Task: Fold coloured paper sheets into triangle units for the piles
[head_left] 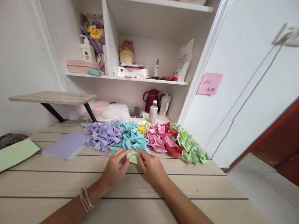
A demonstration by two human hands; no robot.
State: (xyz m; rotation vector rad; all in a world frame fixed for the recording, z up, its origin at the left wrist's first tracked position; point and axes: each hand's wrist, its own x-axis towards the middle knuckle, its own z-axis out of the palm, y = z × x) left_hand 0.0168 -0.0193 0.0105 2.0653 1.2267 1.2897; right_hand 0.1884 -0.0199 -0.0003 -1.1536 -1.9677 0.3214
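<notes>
A small pale green folded paper (133, 157) lies on the wooden table (201, 180), pinched from both sides. My left hand (116, 168) grips its left side with curled fingers. My right hand (150, 165) presses its right side, index finger stretched over the top edge. Just beyond my fingers lies a row of piles of folded paper boats: purple (102, 135), blue (130, 137), yellow (142, 127), pink (157, 138), red (173, 149) and green (190, 146).
A purple paper stack (66, 144) and a green paper stack (15, 153) lie at the left. Behind the piles stand a clear bottle (153, 112), a red jug (151, 100) and a cup (165, 104). Shelves hold bottles and boxes. A raised wooden shelf (53, 97) juts out at left.
</notes>
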